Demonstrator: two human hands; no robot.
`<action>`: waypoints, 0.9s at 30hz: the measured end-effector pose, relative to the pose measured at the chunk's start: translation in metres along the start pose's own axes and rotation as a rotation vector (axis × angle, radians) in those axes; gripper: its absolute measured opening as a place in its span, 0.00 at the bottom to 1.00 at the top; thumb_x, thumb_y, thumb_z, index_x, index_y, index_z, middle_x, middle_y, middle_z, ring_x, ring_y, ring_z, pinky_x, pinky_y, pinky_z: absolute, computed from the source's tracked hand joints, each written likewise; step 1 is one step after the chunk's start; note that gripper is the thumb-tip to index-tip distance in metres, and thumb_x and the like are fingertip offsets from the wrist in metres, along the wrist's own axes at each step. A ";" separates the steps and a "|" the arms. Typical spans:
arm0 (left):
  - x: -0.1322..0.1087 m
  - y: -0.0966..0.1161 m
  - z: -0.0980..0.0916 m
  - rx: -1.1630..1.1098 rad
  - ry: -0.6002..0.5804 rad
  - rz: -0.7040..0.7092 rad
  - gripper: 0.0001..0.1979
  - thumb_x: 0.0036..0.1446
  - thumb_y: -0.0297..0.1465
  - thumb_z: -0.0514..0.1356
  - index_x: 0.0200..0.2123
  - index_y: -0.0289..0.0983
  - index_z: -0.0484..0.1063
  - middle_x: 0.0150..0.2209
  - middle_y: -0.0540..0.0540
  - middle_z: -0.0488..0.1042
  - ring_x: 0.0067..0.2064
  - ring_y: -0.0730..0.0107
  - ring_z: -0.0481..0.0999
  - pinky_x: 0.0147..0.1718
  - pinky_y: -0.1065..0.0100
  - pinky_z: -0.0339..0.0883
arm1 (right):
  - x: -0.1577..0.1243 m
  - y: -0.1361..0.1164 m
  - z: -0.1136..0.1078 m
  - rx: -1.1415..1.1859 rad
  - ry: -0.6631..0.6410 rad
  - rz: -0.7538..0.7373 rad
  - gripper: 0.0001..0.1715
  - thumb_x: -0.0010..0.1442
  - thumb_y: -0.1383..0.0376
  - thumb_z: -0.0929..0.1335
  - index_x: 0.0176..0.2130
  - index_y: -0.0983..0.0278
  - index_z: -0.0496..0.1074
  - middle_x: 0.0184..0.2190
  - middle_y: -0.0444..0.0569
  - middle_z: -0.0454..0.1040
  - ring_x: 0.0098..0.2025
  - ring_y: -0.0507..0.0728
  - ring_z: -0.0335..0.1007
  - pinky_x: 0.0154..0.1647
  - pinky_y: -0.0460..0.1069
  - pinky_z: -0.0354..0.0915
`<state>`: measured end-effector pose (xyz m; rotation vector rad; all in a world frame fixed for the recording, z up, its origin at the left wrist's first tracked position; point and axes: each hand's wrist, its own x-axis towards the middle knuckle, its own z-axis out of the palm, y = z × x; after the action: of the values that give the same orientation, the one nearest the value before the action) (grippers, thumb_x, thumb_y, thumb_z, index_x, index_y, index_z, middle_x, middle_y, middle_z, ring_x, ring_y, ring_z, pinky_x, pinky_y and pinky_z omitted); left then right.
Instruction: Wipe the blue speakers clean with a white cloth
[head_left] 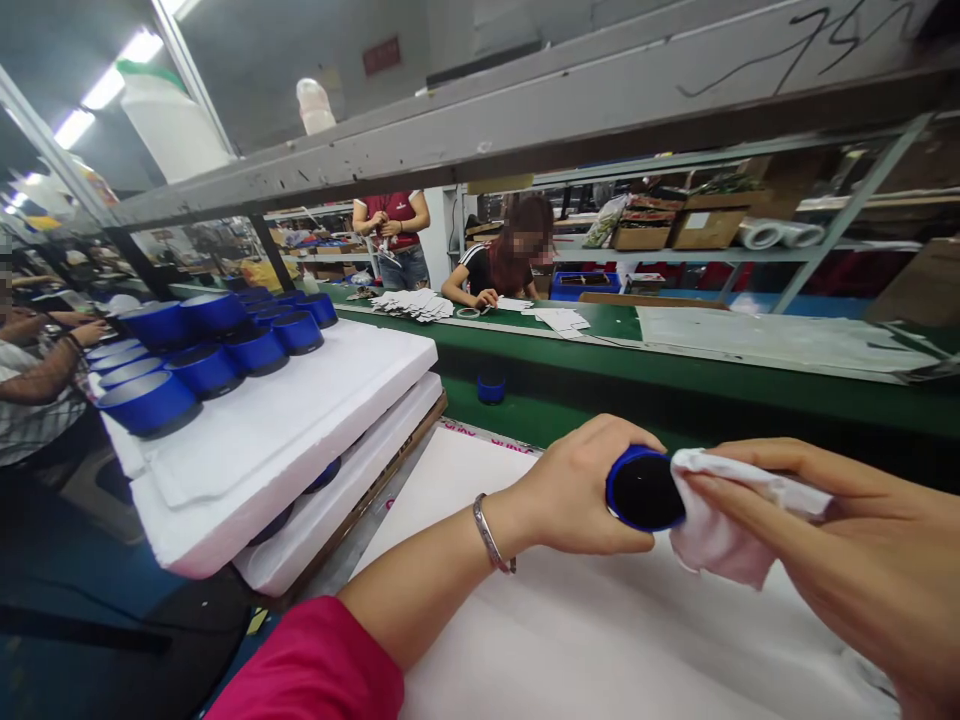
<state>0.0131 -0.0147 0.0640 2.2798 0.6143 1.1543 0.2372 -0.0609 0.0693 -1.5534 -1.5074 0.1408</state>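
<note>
My left hand (pixel 581 485) is wrapped round a blue cylindrical part with a glossy black end face (pixel 643 488), which is turned toward me. In my right hand (pixel 817 510) a white cloth (pixel 724 525) is pinched between thumb and fingers, and its edge touches the right rim of the black face. Both hands are above a white sheet (pixel 480 620) on the work surface. To the left, several similar blue cylinders (pixel 251 345) stand in rows on a white foam tray (pixel 337 400).
A second foam tray (pixel 300 550) lies beneath the first, with cylinders between them. Beyond the sheet runs a green conveyor (pixel 555 400) carrying one blue cylinder (pixel 491 388). A grey shelf beam (pixel 465 125) crosses overhead. Co-workers (pixel 510 250) are across the belt and at far left.
</note>
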 end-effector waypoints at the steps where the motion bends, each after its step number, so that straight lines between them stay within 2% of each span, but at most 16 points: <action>1: 0.000 0.000 0.000 0.002 -0.028 -0.005 0.25 0.48 0.33 0.68 0.51 0.38 0.71 0.53 0.39 0.78 0.57 0.51 0.78 0.58 0.53 0.77 | 0.000 -0.010 -0.001 0.040 -0.010 0.010 0.32 0.50 0.33 0.76 0.40 0.53 0.87 0.36 0.47 0.84 0.32 0.61 0.78 0.32 0.53 0.73; 4: 0.000 0.001 -0.002 0.008 -0.064 -0.046 0.26 0.46 0.32 0.69 0.51 0.38 0.71 0.53 0.39 0.78 0.56 0.50 0.79 0.57 0.52 0.77 | 0.002 -0.029 -0.005 0.125 -0.029 0.008 0.27 0.50 0.36 0.76 0.36 0.53 0.86 0.35 0.47 0.84 0.32 0.60 0.77 0.37 0.53 0.74; 10: -0.001 0.008 0.004 -0.020 -0.108 -0.112 0.27 0.44 0.34 0.71 0.49 0.40 0.72 0.51 0.41 0.78 0.52 0.52 0.80 0.55 0.54 0.78 | 0.008 -0.023 -0.018 0.057 -0.230 0.101 0.30 0.45 0.33 0.76 0.32 0.53 0.85 0.26 0.46 0.79 0.24 0.57 0.71 0.25 0.51 0.67; 15: -0.001 0.014 0.016 -0.013 -0.194 -0.276 0.28 0.40 0.37 0.74 0.45 0.41 0.69 0.44 0.45 0.76 0.45 0.56 0.79 0.48 0.56 0.79 | 0.011 -0.032 -0.020 0.128 -0.321 0.048 0.27 0.50 0.37 0.74 0.35 0.54 0.85 0.25 0.45 0.78 0.19 0.56 0.68 0.18 0.51 0.60; 18: -0.001 0.015 0.011 -0.084 -0.118 -0.280 0.29 0.39 0.36 0.74 0.46 0.41 0.70 0.48 0.44 0.76 0.47 0.55 0.79 0.51 0.54 0.78 | 0.016 -0.036 -0.023 0.149 -0.396 0.068 0.27 0.43 0.36 0.74 0.26 0.55 0.83 0.23 0.47 0.78 0.18 0.58 0.69 0.18 0.51 0.63; 20: -0.002 0.014 0.003 -0.110 -0.036 -0.241 0.29 0.40 0.34 0.72 0.48 0.41 0.71 0.51 0.43 0.77 0.51 0.54 0.79 0.55 0.54 0.77 | 0.017 -0.036 -0.023 0.119 -0.384 0.081 0.27 0.40 0.37 0.74 0.24 0.55 0.82 0.21 0.47 0.77 0.19 0.59 0.70 0.18 0.51 0.62; 23: -0.002 0.013 -0.003 -0.076 0.012 -0.240 0.28 0.40 0.33 0.71 0.48 0.41 0.71 0.52 0.42 0.77 0.52 0.52 0.79 0.56 0.52 0.76 | 0.011 -0.035 -0.013 0.141 -0.284 0.083 0.24 0.44 0.39 0.74 0.28 0.54 0.84 0.21 0.46 0.76 0.20 0.58 0.68 0.19 0.50 0.58; 25: 0.000 0.015 -0.001 -0.067 -0.053 -0.264 0.27 0.39 0.34 0.71 0.46 0.41 0.72 0.49 0.43 0.78 0.50 0.52 0.80 0.54 0.51 0.78 | 0.005 -0.037 -0.005 0.210 -0.188 0.087 0.22 0.47 0.42 0.75 0.31 0.55 0.85 0.25 0.46 0.79 0.24 0.57 0.70 0.22 0.50 0.61; 27: 0.001 0.017 0.005 -0.106 -0.186 -0.227 0.25 0.40 0.34 0.72 0.44 0.41 0.72 0.47 0.45 0.79 0.48 0.52 0.81 0.52 0.52 0.79 | 0.004 -0.036 -0.001 0.237 -0.138 0.131 0.23 0.48 0.42 0.76 0.32 0.56 0.85 0.28 0.47 0.80 0.25 0.58 0.72 0.23 0.50 0.63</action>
<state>0.0210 -0.0285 0.0729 2.1336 0.7006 0.8369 0.2127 -0.0650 0.0955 -1.4739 -1.4358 0.4935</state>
